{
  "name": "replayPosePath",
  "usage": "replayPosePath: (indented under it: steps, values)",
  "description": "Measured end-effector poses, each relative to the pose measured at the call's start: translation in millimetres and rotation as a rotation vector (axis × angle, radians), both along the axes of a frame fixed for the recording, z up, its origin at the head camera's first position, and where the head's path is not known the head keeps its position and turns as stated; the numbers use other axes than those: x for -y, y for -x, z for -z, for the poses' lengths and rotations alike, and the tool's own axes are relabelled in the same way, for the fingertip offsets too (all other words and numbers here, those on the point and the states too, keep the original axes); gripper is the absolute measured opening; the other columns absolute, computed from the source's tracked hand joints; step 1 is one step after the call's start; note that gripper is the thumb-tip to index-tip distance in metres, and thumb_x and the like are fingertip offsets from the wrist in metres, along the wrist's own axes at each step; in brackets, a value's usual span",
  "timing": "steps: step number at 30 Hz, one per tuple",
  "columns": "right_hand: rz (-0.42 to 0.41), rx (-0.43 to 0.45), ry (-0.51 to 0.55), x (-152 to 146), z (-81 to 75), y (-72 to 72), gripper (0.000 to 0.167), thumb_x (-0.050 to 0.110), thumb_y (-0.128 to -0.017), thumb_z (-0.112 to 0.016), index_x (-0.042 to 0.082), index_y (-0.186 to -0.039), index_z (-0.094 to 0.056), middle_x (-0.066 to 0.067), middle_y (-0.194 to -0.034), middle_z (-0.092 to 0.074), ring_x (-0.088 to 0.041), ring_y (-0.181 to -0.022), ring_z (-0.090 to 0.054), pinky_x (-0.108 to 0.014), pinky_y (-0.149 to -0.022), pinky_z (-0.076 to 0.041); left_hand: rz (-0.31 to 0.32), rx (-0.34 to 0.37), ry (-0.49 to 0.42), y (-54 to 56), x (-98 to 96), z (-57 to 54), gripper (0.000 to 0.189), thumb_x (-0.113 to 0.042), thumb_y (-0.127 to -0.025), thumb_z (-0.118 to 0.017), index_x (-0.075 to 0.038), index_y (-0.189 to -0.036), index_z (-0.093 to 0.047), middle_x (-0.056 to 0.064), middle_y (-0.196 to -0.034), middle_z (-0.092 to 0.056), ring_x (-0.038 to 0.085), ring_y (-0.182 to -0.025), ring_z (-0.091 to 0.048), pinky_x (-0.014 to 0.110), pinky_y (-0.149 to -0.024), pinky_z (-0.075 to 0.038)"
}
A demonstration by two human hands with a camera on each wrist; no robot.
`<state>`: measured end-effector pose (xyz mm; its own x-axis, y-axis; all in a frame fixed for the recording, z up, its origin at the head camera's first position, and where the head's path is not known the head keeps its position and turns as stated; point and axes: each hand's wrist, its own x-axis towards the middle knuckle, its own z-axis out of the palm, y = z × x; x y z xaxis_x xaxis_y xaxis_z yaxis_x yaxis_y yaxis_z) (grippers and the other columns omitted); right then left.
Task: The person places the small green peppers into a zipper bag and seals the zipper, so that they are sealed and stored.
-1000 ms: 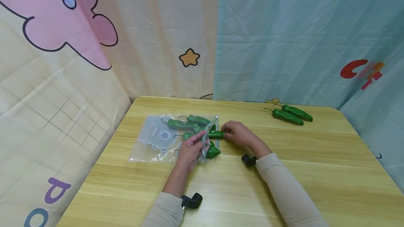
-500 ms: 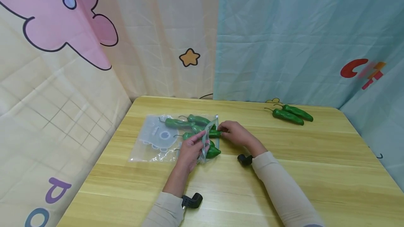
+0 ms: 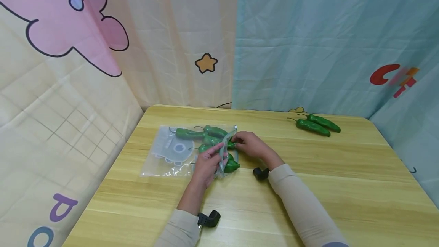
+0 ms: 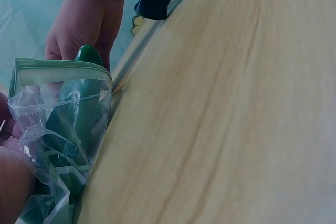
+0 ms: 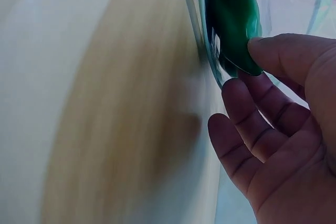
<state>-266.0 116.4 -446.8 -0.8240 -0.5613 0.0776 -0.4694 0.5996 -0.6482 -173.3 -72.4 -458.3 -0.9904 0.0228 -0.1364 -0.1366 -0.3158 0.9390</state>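
Note:
A clear zip bag [image 3: 151,165] with a printed cartoon lies flat on the table, several green chili peppers inside it, stems toward the closed end. My left hand [image 3: 205,167] holds the bag's mouth by its rim, fingers partly behind the plastic. At that opening my right hand [image 3: 253,145] pinches the tip of a green chili pepper [image 5: 236,30] between thumb and fingers. Most of this pepper is inside the bag. Another pepper's tip [image 3: 232,166] pokes out near the left hand. In the left wrist view, a pepper [image 4: 79,108] shows through the plastic below the zip strip [image 4: 63,71].
Two more green chili peppers [image 3: 313,127] lie side by side at the back right of the wooden table [image 3: 343,186]. Printed curtains [image 3: 291,48] hang behind the table and along its sides. A black camera mount sits on each wrist.
My right hand has moved left, pushing the pinched pepper deeper into the bag. One pepper inside has slid left toward the closed end. The left hand stays in place.

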Motion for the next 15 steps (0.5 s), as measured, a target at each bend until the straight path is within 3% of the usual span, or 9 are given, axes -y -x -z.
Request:
replayPosePath:
  steps: [15]
  values:
    - [0.076,0.045,-0.012,-9,0.6,2.7,0.012,0.005,-0.093,-0.064,0.008,-0.104,-0.069,-0.002,-0.095,-0.067,-0.018,-0.087,-0.059,-0.038,-0.083,-0.052,-0.008,0.01,0.002,-0.3,-0.3,-1.0,0.049,0.011,-0.089,-0.053,-0.001,-0.136,-0.058,0.021,-0.13,-0.059,0.016,-0.095,-0.066,0.026,-0.08,-0.057]
